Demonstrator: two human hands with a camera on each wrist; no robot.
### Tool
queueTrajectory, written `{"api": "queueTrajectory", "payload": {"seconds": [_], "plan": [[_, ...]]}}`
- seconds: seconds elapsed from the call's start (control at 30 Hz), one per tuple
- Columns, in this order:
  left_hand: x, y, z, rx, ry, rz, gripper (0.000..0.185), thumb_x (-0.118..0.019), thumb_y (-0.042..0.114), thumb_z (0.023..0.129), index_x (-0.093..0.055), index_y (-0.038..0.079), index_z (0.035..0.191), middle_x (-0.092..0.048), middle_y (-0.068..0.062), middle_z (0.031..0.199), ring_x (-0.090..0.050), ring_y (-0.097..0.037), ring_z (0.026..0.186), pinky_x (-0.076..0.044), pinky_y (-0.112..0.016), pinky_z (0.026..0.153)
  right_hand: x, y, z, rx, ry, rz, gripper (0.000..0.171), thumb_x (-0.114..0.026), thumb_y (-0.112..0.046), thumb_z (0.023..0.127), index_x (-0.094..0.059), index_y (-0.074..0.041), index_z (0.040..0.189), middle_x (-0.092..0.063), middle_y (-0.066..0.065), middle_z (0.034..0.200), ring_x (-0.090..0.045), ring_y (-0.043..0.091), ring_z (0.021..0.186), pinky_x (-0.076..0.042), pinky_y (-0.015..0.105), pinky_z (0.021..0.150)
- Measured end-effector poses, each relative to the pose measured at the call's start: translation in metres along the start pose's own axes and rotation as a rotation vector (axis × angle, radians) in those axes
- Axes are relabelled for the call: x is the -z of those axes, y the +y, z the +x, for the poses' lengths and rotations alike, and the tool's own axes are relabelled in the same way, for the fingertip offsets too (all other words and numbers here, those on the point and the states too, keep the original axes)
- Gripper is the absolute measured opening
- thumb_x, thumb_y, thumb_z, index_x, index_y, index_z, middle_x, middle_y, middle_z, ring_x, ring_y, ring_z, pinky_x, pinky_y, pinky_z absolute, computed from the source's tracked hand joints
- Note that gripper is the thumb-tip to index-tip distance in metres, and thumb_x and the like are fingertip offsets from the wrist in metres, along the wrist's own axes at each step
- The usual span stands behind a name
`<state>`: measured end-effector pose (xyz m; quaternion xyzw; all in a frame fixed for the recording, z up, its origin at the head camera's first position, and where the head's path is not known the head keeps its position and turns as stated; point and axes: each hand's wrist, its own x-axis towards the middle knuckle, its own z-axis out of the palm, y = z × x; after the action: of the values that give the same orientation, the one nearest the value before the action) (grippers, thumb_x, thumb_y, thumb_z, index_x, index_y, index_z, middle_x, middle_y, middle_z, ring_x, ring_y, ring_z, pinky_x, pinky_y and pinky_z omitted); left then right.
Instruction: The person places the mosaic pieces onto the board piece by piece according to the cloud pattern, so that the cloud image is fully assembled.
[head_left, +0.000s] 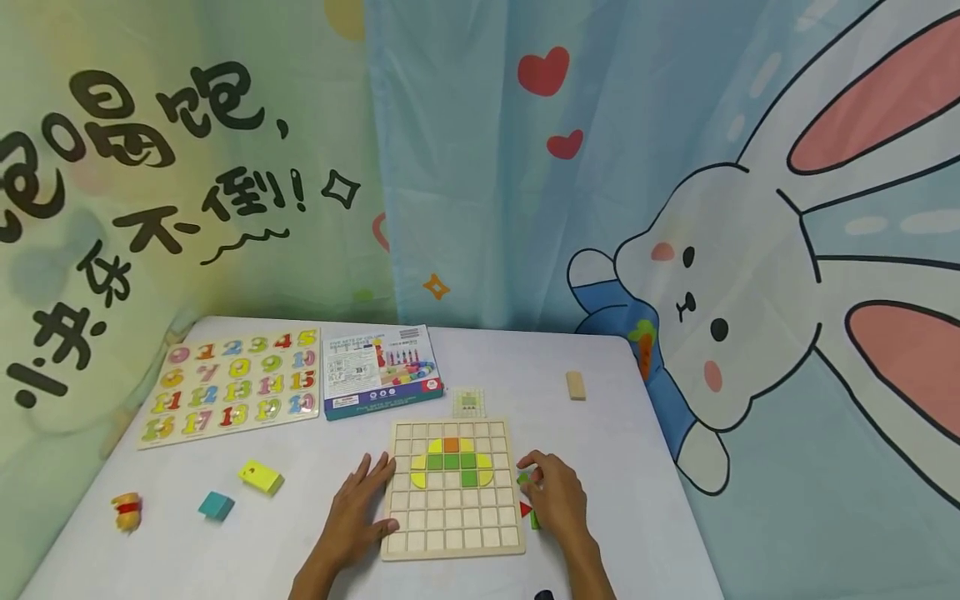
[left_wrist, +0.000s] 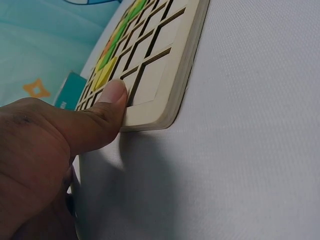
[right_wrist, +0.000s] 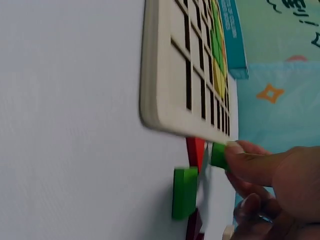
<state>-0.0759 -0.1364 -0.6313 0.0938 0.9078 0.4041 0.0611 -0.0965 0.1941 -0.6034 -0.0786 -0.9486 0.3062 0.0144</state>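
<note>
A wooden grid board (head_left: 448,543) lies on the white table, with yellow, green and orange pieces set in its upper cells. My left hand (head_left: 358,510) rests along the board's left side, fingers extended and thumb on the rim near the lower corner. Beside the board's right edge, my right hand (head_left: 558,498) pinches a small green block (right_wrist: 218,155) between thumb and fingers. Below that hand lie another green block (right_wrist: 185,193) and a red piece (right_wrist: 195,151), partly hidden by the board and the other block.
Behind the board are a small pattern card (head_left: 468,402), a game box (head_left: 382,371) and a number board (head_left: 232,385). On the left stand a yellow block (head_left: 261,477), a teal block (head_left: 217,506) and a small bear figure (head_left: 127,512). A wooden piece (head_left: 575,386) lies at the back right.
</note>
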Motion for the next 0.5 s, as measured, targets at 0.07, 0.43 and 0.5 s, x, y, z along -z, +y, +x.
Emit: {"api": "queueTrajectory", "payload": {"seconds": [0.07,0.43,0.5], "plan": [[-0.001,-0.001,0.000,-0.006,0.004,-0.003,0.094,-0.092,0.013,0.076,-0.049,0.011,0.159,-0.039,-0.011,0.171,-0.022,-0.047,0.163,-0.017,-0.071,0.131,0.000,-0.005,-0.002,-0.001,0.018,0.013,0.021,-0.085,-0.007,0.086,-0.075,-0.020,0.098,-0.058,-0.006,0.078,-0.051,0.011,0.069,-0.038,0.026,0.057],[-0.003,0.000,0.000,-0.004,0.019,0.007,0.094,-0.093,0.014,0.075,-0.050,0.012,0.159,-0.040,-0.010,0.171,-0.023,-0.046,0.163,-0.019,-0.070,0.130,-0.013,-0.034,-0.007,0.025,0.099,0.084,0.018,-0.071,-0.009,0.099,-0.080,-0.016,0.113,-0.059,-0.002,0.088,-0.049,0.010,0.072,-0.039,0.024,0.059],[-0.003,0.000,0.000,-0.003,0.023,0.011,0.094,-0.093,0.013,0.075,-0.050,0.012,0.158,-0.041,-0.010,0.171,-0.024,-0.047,0.162,-0.020,-0.070,0.130,-0.019,-0.041,-0.008,0.045,0.059,0.136,0.017,-0.067,-0.010,0.102,-0.080,-0.016,0.111,-0.059,0.000,0.091,-0.050,0.010,0.073,-0.040,0.023,0.059]]}}
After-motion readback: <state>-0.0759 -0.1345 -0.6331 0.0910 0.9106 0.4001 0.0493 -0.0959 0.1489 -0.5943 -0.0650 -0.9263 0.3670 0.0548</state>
